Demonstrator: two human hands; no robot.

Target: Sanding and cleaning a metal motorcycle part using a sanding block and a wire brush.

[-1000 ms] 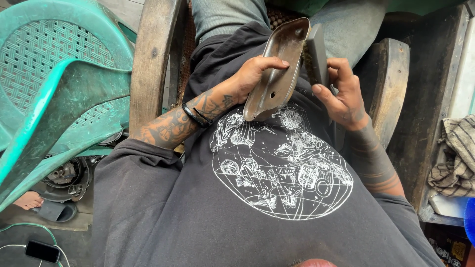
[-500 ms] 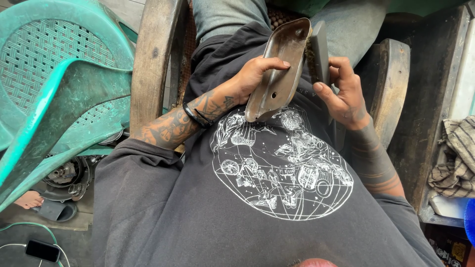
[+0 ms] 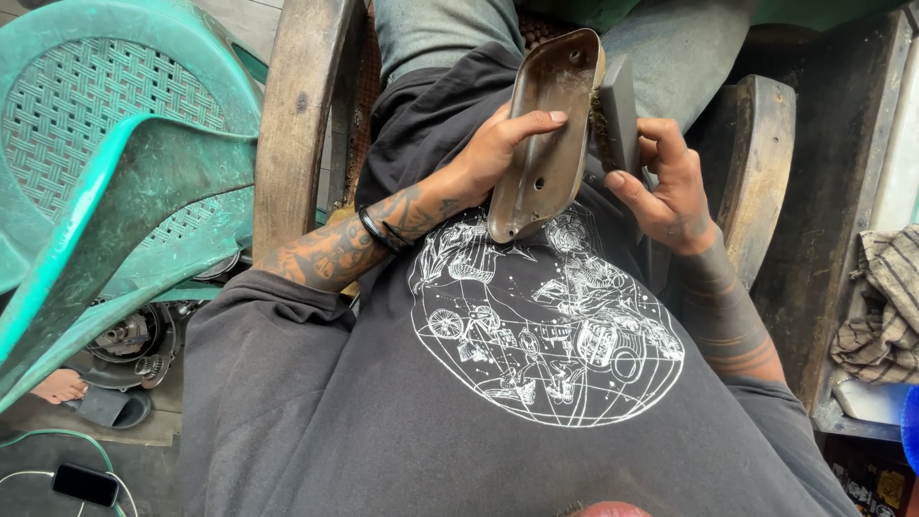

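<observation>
My left hand [image 3: 500, 153] holds a long, curved metal cover [image 3: 548, 134], brownish and tarnished, propped on my lap against my dark printed shirt. Its hollow inner side faces up, with small holes near each end. My right hand [image 3: 665, 182] grips a grey block-shaped brush [image 3: 617, 115] with bristles pressed against the cover's right edge. I sit in a wooden chair, and both forearms rest over my stomach.
Wooden armrests [image 3: 292, 124] flank me on both sides. Stacked green plastic chairs [image 3: 105, 182] stand at the left. Below them lie a round engine part [image 3: 129, 340], a sandal and a dark phone [image 3: 86, 483] with a cable. A striped cloth [image 3: 885, 297] lies at the right.
The cover and both hands have shifted slightly. The brush sits a little higher along the cover's right edge.
</observation>
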